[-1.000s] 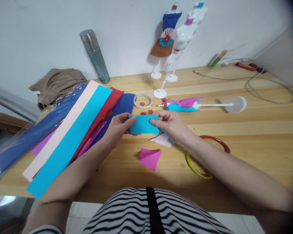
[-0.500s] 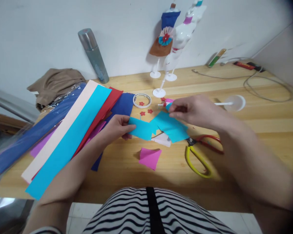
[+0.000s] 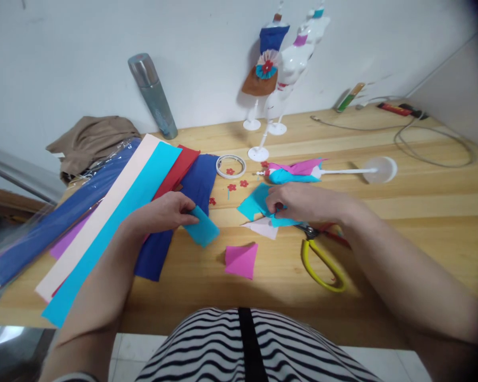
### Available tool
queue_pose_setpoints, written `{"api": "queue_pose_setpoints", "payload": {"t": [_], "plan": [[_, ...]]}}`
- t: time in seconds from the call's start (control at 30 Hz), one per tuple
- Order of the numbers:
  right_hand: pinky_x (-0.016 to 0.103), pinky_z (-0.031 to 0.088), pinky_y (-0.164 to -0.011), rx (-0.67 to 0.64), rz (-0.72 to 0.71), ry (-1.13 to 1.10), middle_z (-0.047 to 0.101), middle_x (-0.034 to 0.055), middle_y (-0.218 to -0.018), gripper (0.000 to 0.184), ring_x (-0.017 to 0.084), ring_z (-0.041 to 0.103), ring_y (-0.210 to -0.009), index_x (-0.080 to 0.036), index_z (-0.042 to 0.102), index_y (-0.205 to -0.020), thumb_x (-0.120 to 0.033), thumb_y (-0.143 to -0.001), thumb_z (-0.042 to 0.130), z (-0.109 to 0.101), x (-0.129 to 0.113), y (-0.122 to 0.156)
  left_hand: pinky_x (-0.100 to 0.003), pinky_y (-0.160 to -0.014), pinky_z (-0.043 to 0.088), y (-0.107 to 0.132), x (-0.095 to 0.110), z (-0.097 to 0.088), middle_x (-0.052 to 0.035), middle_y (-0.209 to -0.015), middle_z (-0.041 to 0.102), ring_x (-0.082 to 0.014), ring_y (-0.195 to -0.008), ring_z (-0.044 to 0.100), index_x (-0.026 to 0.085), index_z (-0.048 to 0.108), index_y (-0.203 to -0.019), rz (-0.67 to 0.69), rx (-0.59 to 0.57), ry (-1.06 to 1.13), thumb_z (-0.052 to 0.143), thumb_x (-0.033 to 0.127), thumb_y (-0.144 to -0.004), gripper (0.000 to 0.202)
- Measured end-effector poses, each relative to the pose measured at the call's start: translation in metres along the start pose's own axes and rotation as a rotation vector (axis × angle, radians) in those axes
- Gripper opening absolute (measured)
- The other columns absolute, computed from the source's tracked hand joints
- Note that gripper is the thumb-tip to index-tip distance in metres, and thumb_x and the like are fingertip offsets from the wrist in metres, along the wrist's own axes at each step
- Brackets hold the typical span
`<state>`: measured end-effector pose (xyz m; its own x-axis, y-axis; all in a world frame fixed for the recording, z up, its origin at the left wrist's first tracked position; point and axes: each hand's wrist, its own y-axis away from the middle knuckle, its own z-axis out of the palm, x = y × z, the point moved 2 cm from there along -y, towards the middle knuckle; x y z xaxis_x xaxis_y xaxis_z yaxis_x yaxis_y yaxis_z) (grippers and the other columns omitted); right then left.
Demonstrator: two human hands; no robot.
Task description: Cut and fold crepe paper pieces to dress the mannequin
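Note:
My left hand (image 3: 163, 211) pinches a small turquoise paper rectangle (image 3: 202, 227) just above the wooden table (image 3: 402, 233), next to the dark blue sheet (image 3: 183, 212). My right hand (image 3: 298, 201) rests with curled fingers on a larger turquoise paper scrap (image 3: 254, 202) that lies over a white scrap (image 3: 263, 228). A folded pink paper triangle (image 3: 241, 260) lies in front of both hands. Scissors with a yellow and a red handle (image 3: 322, 260) lie beside my right forearm.
Long paper sheets in turquoise (image 3: 111, 233), cream, red and blue fan out at left. A tape roll (image 3: 231, 165), small red paper flowers (image 3: 239, 185), a lying mannequin stand with paper dress (image 3: 326, 172), standing mannequins (image 3: 279, 63), a steel flask (image 3: 153, 95) and cables (image 3: 434, 138) sit behind.
The turquoise paper has come apart into two pieces. My left hand carried the small piece down and left; my right hand lowered the larger piece onto the table.

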<state>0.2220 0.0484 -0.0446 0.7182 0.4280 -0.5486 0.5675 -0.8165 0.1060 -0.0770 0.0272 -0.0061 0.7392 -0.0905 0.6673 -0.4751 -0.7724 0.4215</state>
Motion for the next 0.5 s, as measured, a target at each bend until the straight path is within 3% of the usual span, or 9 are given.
{"api": "queue_pose_setpoints", "payload": {"t": [0.1,0.23,0.33,0.5], "plan": [[0.028,0.040,-0.061,-0.135,-0.017,-0.019,0.073,0.0034,-0.074,0.028,0.014,0.058,-0.063,-0.021,0.078,-0.072,0.004,-0.073,0.066,-0.002,0.006,0.001,-0.027,-0.050,0.027,0.010,-0.004,-0.012,0.0014,-0.049,0.047,-0.0132,-0.048,0.042,0.021,0.054,-0.048,-0.063,-0.062,-0.289,0.069,0.037,-0.072,0.032],[0.027,0.041,-0.058,-0.137,-0.095,-0.234,0.072,0.0019,-0.071,0.019,0.014,0.061,-0.062,-0.022,0.077,-0.070,-0.006,-0.076,0.069,-0.013,0.014,0.002,-0.029,-0.056,0.030,0.017,-0.006,-0.019,-0.0032,-0.056,0.060,-0.0179,-0.055,0.051,0.020,0.066,-0.054,-0.173,-0.110,-0.486,0.071,0.048,-0.074,0.035],[0.026,0.039,-0.056,-0.067,-0.095,-0.383,0.069,0.0011,-0.068,0.011,0.012,0.056,-0.059,-0.021,0.077,-0.071,-0.020,-0.080,0.070,-0.023,0.013,0.003,-0.029,-0.061,0.034,0.023,-0.003,-0.024,-0.0048,-0.069,0.069,-0.0204,-0.064,0.058,0.020,0.075,-0.070,-0.221,-0.063,-0.560,0.073,0.049,-0.074,0.030],[0.029,0.038,-0.061,0.161,0.052,-0.760,0.062,-0.0019,-0.064,0.019,0.010,0.051,-0.060,-0.018,0.071,-0.068,-0.035,-0.072,0.081,-0.031,0.003,0.003,-0.028,-0.063,0.034,0.037,0.002,-0.031,-0.0012,-0.072,0.067,-0.0206,-0.067,0.058,0.023,0.073,-0.084,-0.184,0.028,-0.638,0.070,0.036,-0.078,0.015]]}}
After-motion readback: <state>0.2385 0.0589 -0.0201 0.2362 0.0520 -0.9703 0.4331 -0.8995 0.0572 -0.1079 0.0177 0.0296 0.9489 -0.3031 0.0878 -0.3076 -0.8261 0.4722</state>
